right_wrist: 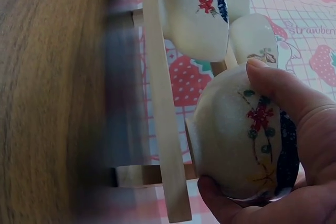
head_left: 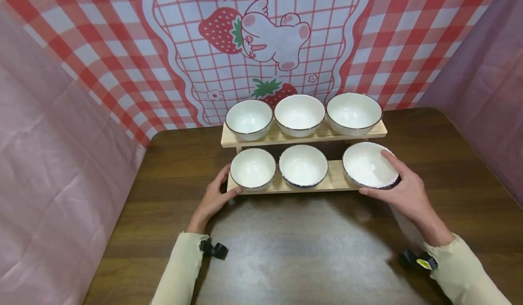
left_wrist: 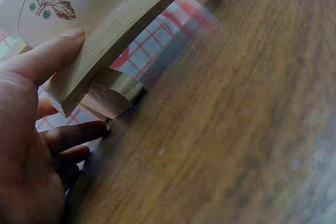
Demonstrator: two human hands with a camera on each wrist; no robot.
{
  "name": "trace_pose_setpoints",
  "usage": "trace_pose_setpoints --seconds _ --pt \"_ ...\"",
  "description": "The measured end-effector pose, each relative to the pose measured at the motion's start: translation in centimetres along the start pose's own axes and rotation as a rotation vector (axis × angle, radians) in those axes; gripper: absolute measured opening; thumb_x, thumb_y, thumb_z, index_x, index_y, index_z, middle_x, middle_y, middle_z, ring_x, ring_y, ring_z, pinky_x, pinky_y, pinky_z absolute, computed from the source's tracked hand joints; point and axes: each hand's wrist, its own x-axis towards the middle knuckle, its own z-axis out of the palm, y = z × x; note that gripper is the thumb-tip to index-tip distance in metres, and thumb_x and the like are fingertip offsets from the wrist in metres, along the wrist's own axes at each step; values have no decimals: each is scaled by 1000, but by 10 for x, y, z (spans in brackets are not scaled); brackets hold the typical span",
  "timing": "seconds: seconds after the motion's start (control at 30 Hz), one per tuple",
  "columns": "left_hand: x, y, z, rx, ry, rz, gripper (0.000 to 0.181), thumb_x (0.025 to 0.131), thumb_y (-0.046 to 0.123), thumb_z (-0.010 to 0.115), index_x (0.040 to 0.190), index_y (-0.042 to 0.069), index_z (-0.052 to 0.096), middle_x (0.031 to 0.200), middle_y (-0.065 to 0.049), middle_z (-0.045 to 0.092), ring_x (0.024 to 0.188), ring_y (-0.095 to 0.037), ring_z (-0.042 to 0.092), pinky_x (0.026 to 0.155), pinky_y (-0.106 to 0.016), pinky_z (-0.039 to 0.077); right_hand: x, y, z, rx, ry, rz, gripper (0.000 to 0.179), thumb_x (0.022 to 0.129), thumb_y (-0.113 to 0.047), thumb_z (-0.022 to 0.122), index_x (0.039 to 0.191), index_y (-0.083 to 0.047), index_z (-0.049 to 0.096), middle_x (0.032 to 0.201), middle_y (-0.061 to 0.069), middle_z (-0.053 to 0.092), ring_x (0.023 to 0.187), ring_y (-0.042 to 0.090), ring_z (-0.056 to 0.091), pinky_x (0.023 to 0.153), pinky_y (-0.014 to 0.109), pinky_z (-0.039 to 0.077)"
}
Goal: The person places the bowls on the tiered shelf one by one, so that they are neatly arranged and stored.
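Note:
A two-tier wooden rack [head_left: 339,178] carries white bowls on both levels. My left hand [head_left: 214,200] grips the left end of its lower shelf, the thumb on top beside a bowl [head_left: 253,169] and the other fingers around the end and below. At the right end of that shelf, my right hand [head_left: 408,191] holds a white bowl [head_left: 369,166] with a dark blue rim. The right wrist view shows red flowers on this bowl's side [right_wrist: 260,119], its foot close to the shelf board. Another blue-rimmed bowl [head_left: 303,165] sits mid-shelf, with a gap between it and the held one.
Three brown-rimmed bowls stand in a row on the upper shelf: left [head_left: 249,119], middle [head_left: 299,114] and right [head_left: 353,113]. The rack stands on a brown wooden table [head_left: 286,246]. Behind hangs a red-checked strawberry cloth [head_left: 261,32], with pink curtains [head_left: 53,159] at the sides.

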Motion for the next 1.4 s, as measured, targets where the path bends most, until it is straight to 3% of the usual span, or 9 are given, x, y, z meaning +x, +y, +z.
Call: trace_pose_setpoints --seconds 0.3,0.57,0.67,0.83,0.9,1.1,1.4 --pt "-2 2 0 2 3 25 79 87 18 76 155 20 37 147 -15 55 140 -30 46 114 -56 31 2 -1 7 6 -22 4 113 66 -32 94 159 -21 31 158 28 36 140 48 39 106 63 32" --pt "-2 5 1 14 2 5 80 87 15 74 156 17 34 149 -17 53 142 -32 44 115 -56 30 3 -3 13 23 -21 -5 112 66 -33 94 158 -23 32 158 27 37 139 48 40 107 62 31" --pt "-4 12 1 15 -2 -9 79 88 14 73 156 15 35 149 -19 53 142 -34 44 116 -56 29 2 -4 14 26 -18 -9 111 67 -32 94 158 -22 32 158 26 37 139 47 41 107 59 31" --pt "-12 34 -2 35 -10 19 77 87 14 73 154 8 36 144 -24 55 137 -37 48 111 -56 35 3 -6 16 30 -22 -18 110 67 -32 93 158 -21 32 157 27 37 138 49 41 106 62 31" --pt "-11 33 -2 31 -8 27 77 88 15 73 155 8 35 144 -24 56 136 -37 48 111 -56 35 4 -6 16 33 -25 -17 111 68 -33 93 158 -20 31 158 28 36 138 50 41 106 64 31" --pt "-1 4 1 10 6 27 77 87 17 75 154 19 38 148 -17 55 142 -33 45 116 -58 29 4 -8 16 35 -52 -8 112 70 -34 92 160 -19 27 157 30 35 138 50 39 105 67 31" --pt "-1 -1 0 16 6 44 76 87 22 76 154 23 39 148 -14 55 143 -33 45 116 -61 28 5 -7 19 66 -47 -37 117 71 -31 91 160 -14 19 156 29 34 134 46 38 101 65 32"
